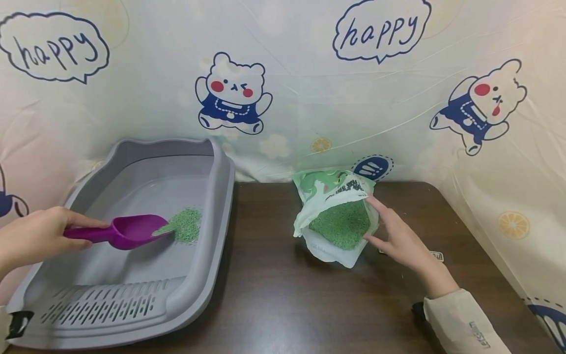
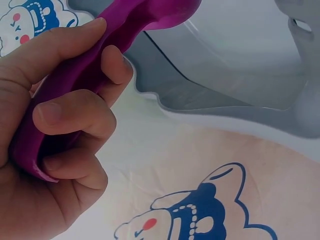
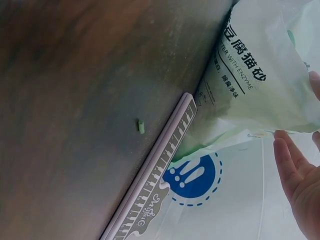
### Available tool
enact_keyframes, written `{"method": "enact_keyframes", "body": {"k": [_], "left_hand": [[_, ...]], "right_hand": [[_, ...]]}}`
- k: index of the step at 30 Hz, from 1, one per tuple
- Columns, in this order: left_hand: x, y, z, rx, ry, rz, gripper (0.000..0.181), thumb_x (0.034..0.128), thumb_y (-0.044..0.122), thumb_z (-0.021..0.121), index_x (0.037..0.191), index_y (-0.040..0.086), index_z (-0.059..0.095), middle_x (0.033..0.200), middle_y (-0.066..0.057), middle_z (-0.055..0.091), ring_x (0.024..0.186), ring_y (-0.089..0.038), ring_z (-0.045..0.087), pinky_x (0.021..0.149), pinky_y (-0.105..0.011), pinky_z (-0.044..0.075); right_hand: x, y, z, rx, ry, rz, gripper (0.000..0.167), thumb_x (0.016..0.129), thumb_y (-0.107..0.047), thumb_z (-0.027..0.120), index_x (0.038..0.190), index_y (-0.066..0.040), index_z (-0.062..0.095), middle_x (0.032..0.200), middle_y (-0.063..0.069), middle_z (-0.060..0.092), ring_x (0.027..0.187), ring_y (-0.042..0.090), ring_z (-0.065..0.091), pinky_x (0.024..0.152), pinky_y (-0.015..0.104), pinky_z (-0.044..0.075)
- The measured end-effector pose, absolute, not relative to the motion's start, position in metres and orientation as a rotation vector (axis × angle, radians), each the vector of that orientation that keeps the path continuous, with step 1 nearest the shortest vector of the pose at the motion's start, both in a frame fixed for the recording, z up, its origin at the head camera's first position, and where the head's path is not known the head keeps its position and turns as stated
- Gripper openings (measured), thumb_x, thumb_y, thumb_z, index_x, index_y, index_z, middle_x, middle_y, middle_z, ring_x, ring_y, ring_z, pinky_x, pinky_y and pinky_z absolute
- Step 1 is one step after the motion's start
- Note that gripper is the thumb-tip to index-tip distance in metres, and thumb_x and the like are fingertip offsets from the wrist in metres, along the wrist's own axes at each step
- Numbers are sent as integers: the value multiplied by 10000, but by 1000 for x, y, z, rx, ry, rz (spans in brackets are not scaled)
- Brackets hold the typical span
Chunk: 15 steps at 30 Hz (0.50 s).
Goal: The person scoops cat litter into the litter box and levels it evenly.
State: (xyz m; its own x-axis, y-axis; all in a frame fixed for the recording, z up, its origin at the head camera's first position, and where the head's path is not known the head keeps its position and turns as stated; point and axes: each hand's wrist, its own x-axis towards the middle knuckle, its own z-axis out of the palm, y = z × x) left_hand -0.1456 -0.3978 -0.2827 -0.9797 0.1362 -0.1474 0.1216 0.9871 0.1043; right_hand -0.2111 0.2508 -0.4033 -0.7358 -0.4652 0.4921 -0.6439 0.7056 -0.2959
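Observation:
My left hand (image 1: 42,236) grips the handle of a purple scoop (image 1: 134,232) with curled fingers. The scoop tilts over the grey litter box (image 1: 224,211), its tip at a small heap of green cat litter pellets (image 1: 187,225) on the box floor; some pellets are still at the scoop's lip. On the table, a pale green cat litter bag (image 1: 323,248) lies with its mouth toward me, green pellets showing inside. My right hand (image 1: 400,241) touches the bag's right side with thumb and fingers spread and fairly straight. In the left wrist view only the scoop's handle end (image 2: 65,95) shows well.
A long clip with a piano-key print (image 3: 165,155) lies on the brown table (image 3: 75,120) beside the bag, with one stray pellet (image 3: 141,126) near it. Behind the table hangs a printed cloth (image 1: 300,98). The slotted step (image 1: 101,302) forms the box's near end.

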Motion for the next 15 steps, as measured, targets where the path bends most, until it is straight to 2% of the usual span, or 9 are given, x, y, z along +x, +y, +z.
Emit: {"method": "enact_keyframes", "body": {"k": [10, 15], "left_hand": [[-146, -396, -271, 222, 2957, 107, 358, 773, 32, 784, 1118, -43, 721, 836, -141, 733, 665, -165, 513, 539, -246, 341], [-147, -394, -264, 226, 2984, 75, 372, 780, 62, 786, 1138, -15, 723, 807, -66, 719, 598, -117, 429, 527, -241, 316]], "right_hand": [[-212, 252, -404, 859, -2522, 626, 973, 760, -10, 821, 1558, -79, 269, 1458, 233, 472, 1176, 341, 540, 890, 451, 476], [-212, 252, -405, 860, -2528, 641, 970, 767, -7, 815, 1561, -89, 265, 1475, 233, 458, 1189, 352, 535, 890, 482, 495]]}}
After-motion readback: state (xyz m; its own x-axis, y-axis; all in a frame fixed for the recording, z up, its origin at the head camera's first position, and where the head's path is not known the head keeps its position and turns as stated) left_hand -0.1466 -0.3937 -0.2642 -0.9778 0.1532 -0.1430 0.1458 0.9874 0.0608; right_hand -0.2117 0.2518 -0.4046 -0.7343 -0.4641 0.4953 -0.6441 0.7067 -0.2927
